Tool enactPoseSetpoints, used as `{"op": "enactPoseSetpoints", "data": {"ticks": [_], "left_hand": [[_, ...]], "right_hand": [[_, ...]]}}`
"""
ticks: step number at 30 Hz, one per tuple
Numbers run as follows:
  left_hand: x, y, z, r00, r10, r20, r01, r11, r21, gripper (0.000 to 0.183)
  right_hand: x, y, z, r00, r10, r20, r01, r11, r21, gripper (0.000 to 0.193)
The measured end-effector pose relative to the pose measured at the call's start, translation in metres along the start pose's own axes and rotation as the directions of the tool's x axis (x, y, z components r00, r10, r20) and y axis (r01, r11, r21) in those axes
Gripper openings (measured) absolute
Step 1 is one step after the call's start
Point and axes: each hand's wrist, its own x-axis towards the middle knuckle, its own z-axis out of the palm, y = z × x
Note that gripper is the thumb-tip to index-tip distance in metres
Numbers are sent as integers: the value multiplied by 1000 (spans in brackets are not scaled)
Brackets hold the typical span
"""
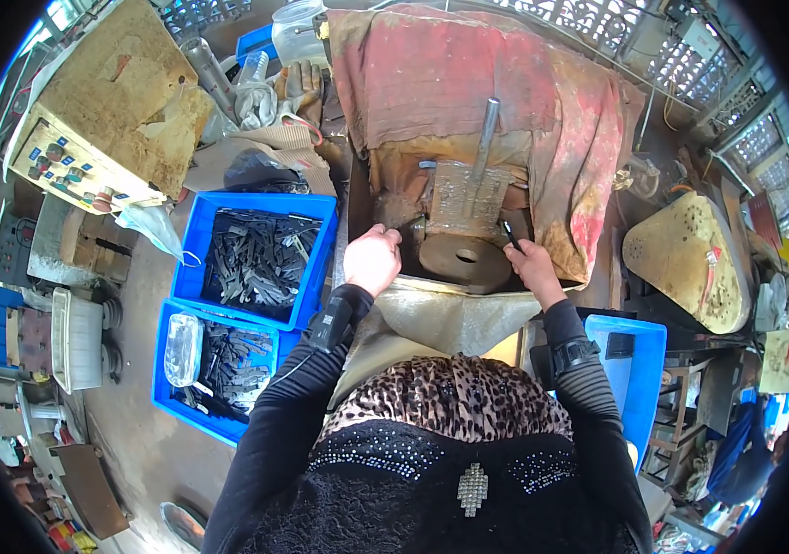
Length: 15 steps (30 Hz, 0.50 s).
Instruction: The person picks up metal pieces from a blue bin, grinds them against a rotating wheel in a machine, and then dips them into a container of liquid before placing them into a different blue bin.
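My right hand (535, 270) pinches a slim dark metal piece (509, 234) that points up and away, beside the right edge of a round grey-brown disc (441, 258) with a hole in its middle. On the disc's other side, my left hand (373, 261) is closed, its fingers curled together; whatever they may hold is hidden. Both hands are at the near opening of a machine box (358, 196). Behind the disc stands a wet, rough block (464, 189), and a metal rod (487, 138) rises at a slant from it.
A stained red cloth (468, 74) drapes over the machine. To the left are two blue bins (193, 242) of dark metal pieces, the nearer with a clear plastic box (183, 349). Another blue bin (639, 369) stands right. A control box (71, 157) sits far left.
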Motion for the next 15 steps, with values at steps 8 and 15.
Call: {"op": "enactPoseSetpoints", "data": {"ticks": [8, 15], "left_hand": [[0, -1, 1, 1000, 17, -8, -18, 1000, -12, 10], [1, -2, 1, 999, 32, -19, -32, 999, -2, 10]], "right_hand": [[-6, -15, -4, 994, 108, -31, -100, 976, 196, 13], [37, -97, -36, 911, -285, -299, 303, 953, 12, 28]]}}
